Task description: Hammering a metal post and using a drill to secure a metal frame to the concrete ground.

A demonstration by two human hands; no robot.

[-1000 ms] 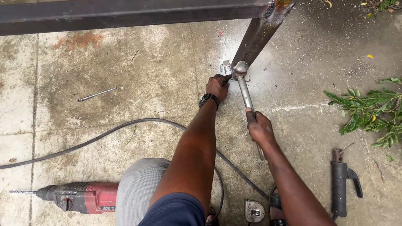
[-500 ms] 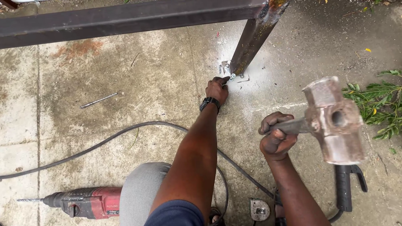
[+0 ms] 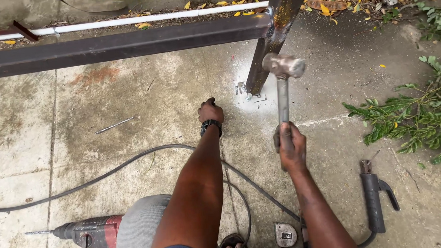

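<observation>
The grey steel-headed hammer (image 3: 282, 66) is gripped by its metal handle in the closed right hand (image 3: 291, 145), head raised just beside the dark rusty steel post (image 3: 271, 42); the left hand (image 3: 210, 111) is clenched on the concrete floor (image 3: 130, 108) near the small metal base bracket (image 3: 246, 92); what is pinched cannot be told; a red hammer drill (image 3: 86, 233) lies near the floor's lower left edge.

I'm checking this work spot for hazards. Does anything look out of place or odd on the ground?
A black cable snakes loose across the concrete under the arms. A drill bit lies alone on the slab, apart from the red drill. White dust rings the post base. Nothing looks broken.
</observation>
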